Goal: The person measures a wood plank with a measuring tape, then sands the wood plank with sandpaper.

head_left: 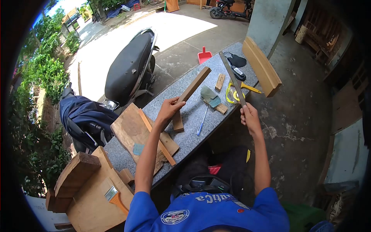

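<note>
My left hand [169, 111] is closed around the lower end of a brown wooden stick [196, 83], which slants up and away over the granite table [166, 102]. Below that hand lies a short wooden block [177, 122]. A long, flat metal file [230, 75] is gripped at its near end by my right hand [251, 119], past the table's right edge. Between the hands, folded green sandpaper [209, 95] rests on a wood piece [221, 108], near a blue-and-white pen [202, 121]. Behind the file are a yellow-handled brush [251, 88] and a clear item with yellow edging [232, 94].
A thick board [125, 129] with a wood strip [156, 137] lies left; a paintbrush [116, 198] and wood blocks [77, 174] sit nearer. A long plank [261, 65] stands at the far end. A scooter [129, 63] and red dustpan [204, 56] are beyond the table.
</note>
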`<state>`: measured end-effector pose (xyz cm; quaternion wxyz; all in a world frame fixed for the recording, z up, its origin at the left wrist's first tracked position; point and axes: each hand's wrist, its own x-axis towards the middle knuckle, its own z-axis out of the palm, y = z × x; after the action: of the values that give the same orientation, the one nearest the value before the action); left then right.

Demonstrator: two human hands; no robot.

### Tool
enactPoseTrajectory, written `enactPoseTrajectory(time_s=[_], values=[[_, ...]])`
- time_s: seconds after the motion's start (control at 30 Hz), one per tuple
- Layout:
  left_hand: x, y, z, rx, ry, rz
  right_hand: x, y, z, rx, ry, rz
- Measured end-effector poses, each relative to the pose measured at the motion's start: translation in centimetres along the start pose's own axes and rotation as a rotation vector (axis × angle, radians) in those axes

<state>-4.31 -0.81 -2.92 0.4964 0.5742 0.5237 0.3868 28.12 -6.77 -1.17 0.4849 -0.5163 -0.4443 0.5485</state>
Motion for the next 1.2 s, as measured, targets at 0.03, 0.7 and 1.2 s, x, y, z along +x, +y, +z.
enactPoseTrajectory(time_s=[0.03, 0.7, 1.2], values=[[-0.2, 0.7, -0.3, 0.012, -0.019, -0.005, -0.8, -0.6, 0.6, 0.128, -0.028, -0.032], [1.2, 2.0, -1.9, 0.755, -0.199, 0.188, -8.7, 1.6, 1.4, 0.449, -0.045, -0.111], [2.4, -0.4, 2.3, 0.536, -0.156, 0.345, -8.0, 3.7, 6.1, 0.428, -0.065, 0.097]])
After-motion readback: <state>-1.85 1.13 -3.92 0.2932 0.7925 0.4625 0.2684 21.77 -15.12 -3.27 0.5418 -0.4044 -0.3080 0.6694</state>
